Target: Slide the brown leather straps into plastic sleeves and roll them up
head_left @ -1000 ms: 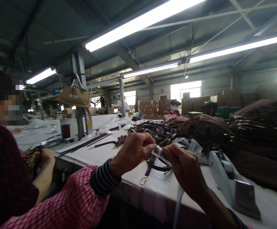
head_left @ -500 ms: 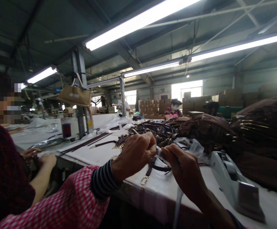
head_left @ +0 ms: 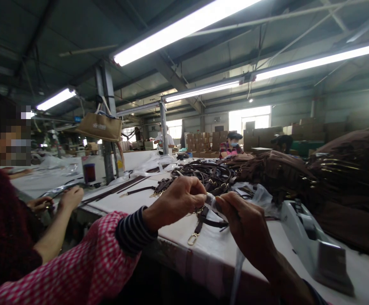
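Both my hands are raised over the front edge of the table. My left hand (head_left: pixel 175 202) pinches thumb and fingers at one end of a small piece in whitish plastic wrapping (head_left: pixel 210 201). Closed on the other end is my right hand (head_left: pixel 246 216); the piece's kind is hard to make out between the fingers. Below my right hand hangs a translucent plastic strip (head_left: pixel 237 269). Just under the hands lies a dark brown strap with a gold clasp (head_left: pixel 193 238). Behind it is a tangled heap of brown straps (head_left: pixel 214 171).
On the right stands a grey tape dispenser (head_left: pixel 308 237), with brown bags (head_left: pixel 276 169) piled behind it. Crumpled clear plastic (head_left: pixel 262 195) lies beside the strap heap. At the left a co-worker (head_left: pixel 6 220) handles something dark. A tan bag (head_left: pixel 100 126) hangs from a post.
My left hand has shifted slightly left and turned, and more of the whitish wrapping shows between the hands. My right hand is almost unmoved. The co-worker's near hand has risen and moved right.
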The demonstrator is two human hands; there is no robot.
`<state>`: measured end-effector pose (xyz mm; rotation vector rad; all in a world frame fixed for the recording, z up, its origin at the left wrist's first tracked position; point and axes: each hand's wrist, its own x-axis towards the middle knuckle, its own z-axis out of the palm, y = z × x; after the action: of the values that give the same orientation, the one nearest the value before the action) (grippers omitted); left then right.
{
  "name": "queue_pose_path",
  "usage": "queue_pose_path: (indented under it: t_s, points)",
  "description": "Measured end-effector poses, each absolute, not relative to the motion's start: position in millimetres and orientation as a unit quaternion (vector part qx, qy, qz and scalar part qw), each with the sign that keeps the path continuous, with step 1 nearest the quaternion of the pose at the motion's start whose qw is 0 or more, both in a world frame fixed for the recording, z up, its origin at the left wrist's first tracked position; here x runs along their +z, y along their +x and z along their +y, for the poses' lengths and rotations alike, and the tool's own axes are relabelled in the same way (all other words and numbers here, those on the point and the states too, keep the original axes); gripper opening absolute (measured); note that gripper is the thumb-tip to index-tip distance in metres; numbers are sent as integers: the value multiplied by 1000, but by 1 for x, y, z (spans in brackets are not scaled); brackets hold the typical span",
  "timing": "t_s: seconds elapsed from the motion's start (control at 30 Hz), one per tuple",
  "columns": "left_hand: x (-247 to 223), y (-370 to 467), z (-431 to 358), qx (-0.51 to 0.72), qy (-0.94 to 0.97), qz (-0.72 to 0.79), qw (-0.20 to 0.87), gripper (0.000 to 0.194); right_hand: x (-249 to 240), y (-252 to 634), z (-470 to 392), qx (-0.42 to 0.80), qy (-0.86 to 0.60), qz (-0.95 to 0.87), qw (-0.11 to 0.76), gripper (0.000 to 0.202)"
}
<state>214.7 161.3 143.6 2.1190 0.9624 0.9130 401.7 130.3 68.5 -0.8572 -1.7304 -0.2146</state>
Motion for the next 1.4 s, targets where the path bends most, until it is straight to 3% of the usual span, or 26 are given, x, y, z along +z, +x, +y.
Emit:
queue_pose_path:
  t_s: [0.07,0.2,0.43,0.6,0.83,0.93,1.1,1.27,1.4]
  points:
    - [148,216,160,338,785,367,366,9,68,402,132,-101,-362,-737,561,29]
    - [152,216,157,340,781,370,370,11,68,402,133,-126,-364,-735,558,28]
    - [130,206,176,388,812,377,219,12,62,395,128,-132,-349,-769,519,32]
    - [116,195,179,361,817,405,196,10,52,401,134,-92,-378,-767,510,31]
    - [137,195,163,396,824,400,69,7,60,406,139,6,-390,-767,510,33]
    - [147,199,157,342,872,319,149,17,65,404,138,41,-356,-787,502,33]
    - [132,198,156,131,849,269,435,40,68,407,133,118,-344,-798,481,30]
    - [100,188,149,115,761,291,569,44,66,417,126,295,-344,-798,397,13]
    - [90,179,137,126,710,312,619,36,62,429,118,371,-321,-797,352,27]
